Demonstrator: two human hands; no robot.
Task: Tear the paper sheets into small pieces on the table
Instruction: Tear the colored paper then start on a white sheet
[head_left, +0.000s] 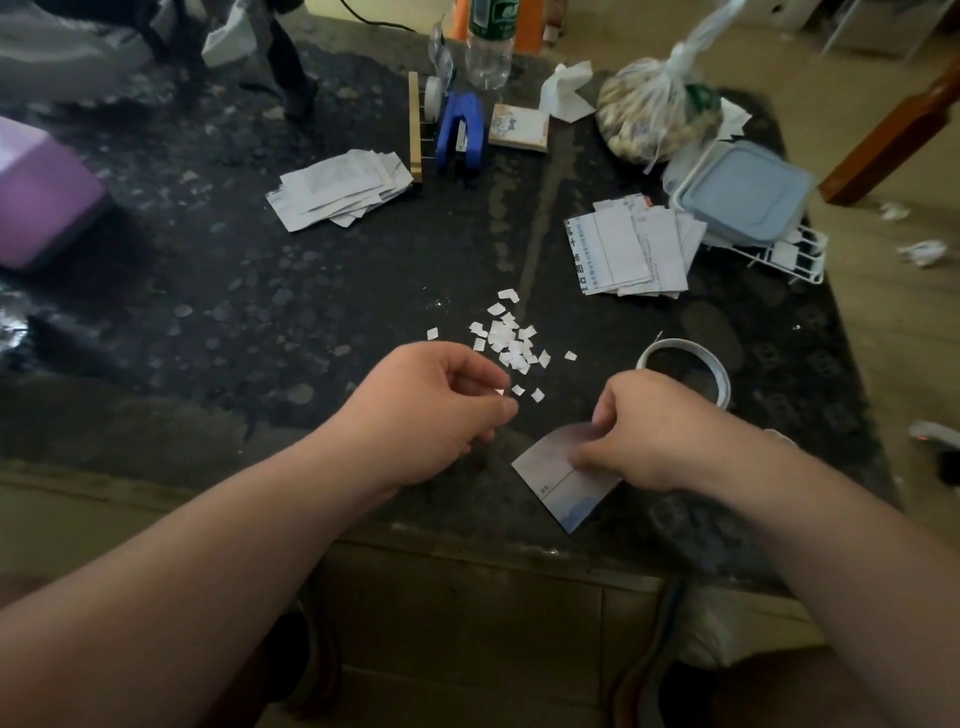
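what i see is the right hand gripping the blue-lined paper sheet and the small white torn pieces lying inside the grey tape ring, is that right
Not quite. In the head view the small white torn pieces lie on the dark stone table, left of the grey tape ring, not inside it. The right hand does grip the blue-lined paper sheet.

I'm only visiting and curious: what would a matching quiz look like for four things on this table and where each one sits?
Things:
1 small torn pieces
2 partly torn sheet
3 tape roll
4 pale blue lidded box

Places:
A on the white wire rack
B held by the right hand
C in a loose heap on the table
D just beyond the right hand

Pairs: 1-C, 2-B, 3-D, 4-A
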